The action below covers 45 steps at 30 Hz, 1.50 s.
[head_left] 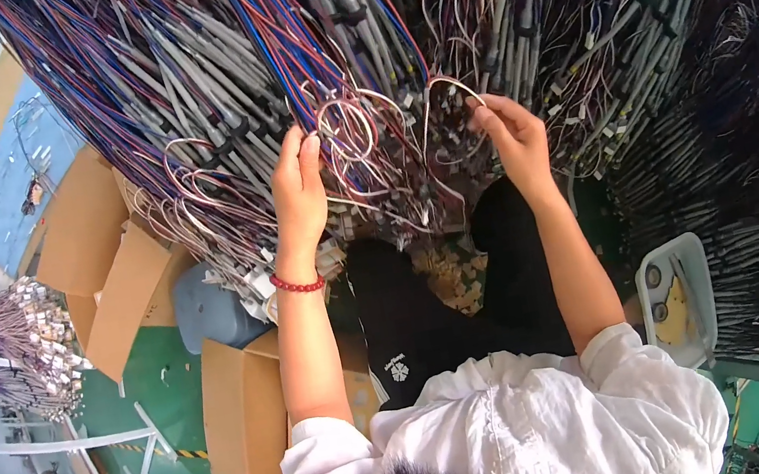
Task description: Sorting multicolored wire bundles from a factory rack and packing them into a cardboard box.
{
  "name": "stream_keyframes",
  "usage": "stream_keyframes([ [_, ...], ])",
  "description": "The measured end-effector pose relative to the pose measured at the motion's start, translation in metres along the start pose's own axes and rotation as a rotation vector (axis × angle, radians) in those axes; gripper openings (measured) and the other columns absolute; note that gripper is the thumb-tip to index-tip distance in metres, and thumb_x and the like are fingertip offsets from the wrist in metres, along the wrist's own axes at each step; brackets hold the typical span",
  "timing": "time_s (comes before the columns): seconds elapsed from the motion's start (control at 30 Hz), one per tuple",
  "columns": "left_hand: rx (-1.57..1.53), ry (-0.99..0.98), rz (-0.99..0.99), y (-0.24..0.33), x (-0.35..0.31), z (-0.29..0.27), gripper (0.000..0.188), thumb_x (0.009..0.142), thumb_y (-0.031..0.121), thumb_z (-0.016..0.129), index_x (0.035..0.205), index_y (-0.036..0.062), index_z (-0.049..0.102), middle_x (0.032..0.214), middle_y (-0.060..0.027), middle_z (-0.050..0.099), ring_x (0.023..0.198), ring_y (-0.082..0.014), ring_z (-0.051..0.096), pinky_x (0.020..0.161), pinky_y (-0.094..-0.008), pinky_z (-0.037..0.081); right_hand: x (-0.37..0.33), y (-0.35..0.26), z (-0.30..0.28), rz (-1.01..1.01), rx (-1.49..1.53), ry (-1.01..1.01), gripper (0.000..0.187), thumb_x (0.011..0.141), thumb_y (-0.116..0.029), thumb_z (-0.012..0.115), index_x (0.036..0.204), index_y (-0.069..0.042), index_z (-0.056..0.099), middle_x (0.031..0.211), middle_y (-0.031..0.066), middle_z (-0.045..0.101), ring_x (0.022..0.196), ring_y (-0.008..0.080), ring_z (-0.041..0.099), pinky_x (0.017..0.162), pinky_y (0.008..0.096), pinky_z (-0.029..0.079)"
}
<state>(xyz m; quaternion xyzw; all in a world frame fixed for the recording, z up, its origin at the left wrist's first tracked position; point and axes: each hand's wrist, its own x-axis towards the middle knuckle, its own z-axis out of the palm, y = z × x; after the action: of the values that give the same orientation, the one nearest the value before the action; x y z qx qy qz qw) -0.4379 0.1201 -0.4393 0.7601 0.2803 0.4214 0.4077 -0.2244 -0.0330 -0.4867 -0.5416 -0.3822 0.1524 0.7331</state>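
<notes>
Hanging wires: thin, smooth blue and red wires drape in long strands, ending in front of the person between the two hands.
Grey cables: straight, tube-like cables in dense bundles, bound with dark ties.
Pale loop: a thin, rounded coil just right of the left hand.
Connectors: small, blocky white pieces clustered at the wire ends.
Cardboard boxes: brown, flat-sided boxes with open flaps, at the left.
Left hand: the left hand has thumb and forefinger close together against the blue and red wires; cannot tell whether they grip a strand.
Right hand: the right hand pinches an arched pale wire between thumb and fingertips.
Hard to see: tangled ends between the hands blur together; bundles run past the upper edge; the far right is dark.
</notes>
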Motion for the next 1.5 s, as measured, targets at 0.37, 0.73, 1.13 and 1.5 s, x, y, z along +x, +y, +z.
stream_keyframes([
  [0.37, -0.063, 0.033, -0.241, 0.007, -0.011, -0.022, 0.033, 0.098, 0.029, 0.041, 0.111, 0.0023, 0.056, 0.091, -0.0061, 0.065, 0.056, -0.0069, 0.055, 0.044, -0.0187, 0.034, 0.002, 0.004, -0.039, 0.267, 0.358, -0.189, 0.021, 0.092, -0.017, 0.054, 0.091, 0.002, 0.064, 0.061, -0.0021, 0.048, 0.053, 0.0063, 0.040, 0.050, 0.0228, 0.031],
  [0.73, -0.842, 0.115, -0.391, 0.028, -0.081, -0.069, 0.025, 0.098, 0.026, 0.043, 0.098, 0.0029, 0.052, 0.063, 0.0004, 0.042, 0.049, -0.0035, 0.033, 0.044, -0.0173, 0.026, -0.002, 0.012, -0.039, 0.227, 0.525, -0.237, 0.030, 0.098, -0.023, 0.046, 0.093, 0.000, 0.065, 0.052, -0.0036, 0.038, 0.043, 0.0057, 0.030, 0.042, 0.0220, 0.026],
  [1.13, -0.381, 0.006, -0.323, 0.030, -0.094, -0.040, 0.034, 0.100, 0.031, 0.036, 0.111, 0.0035, 0.053, 0.098, -0.0092, 0.065, 0.052, -0.0004, 0.033, 0.046, -0.0140, 0.030, -0.088, -0.027, 0.088, 0.257, 0.017, -0.311, 0.025, 0.097, -0.019, 0.044, 0.113, -0.006, 0.057, 0.068, -0.0029, 0.047, 0.060, 0.0057, 0.044, 0.051, 0.0219, 0.036],
  [1.5, -0.345, 0.392, -0.006, 0.076, -0.135, -0.104, 0.018, 0.096, 0.016, 0.043, 0.095, -0.0007, 0.052, 0.058, -0.0052, 0.048, 0.043, -0.0073, 0.037, 0.041, -0.0199, 0.034, -0.069, -0.039, 0.106, -0.119, 0.105, -0.841, 0.017, 0.083, -0.016, 0.067, 0.086, 0.001, 0.065, 0.086, 0.0100, 0.064, 0.071, 0.0182, 0.061, 0.065, 0.0323, 0.049],
])
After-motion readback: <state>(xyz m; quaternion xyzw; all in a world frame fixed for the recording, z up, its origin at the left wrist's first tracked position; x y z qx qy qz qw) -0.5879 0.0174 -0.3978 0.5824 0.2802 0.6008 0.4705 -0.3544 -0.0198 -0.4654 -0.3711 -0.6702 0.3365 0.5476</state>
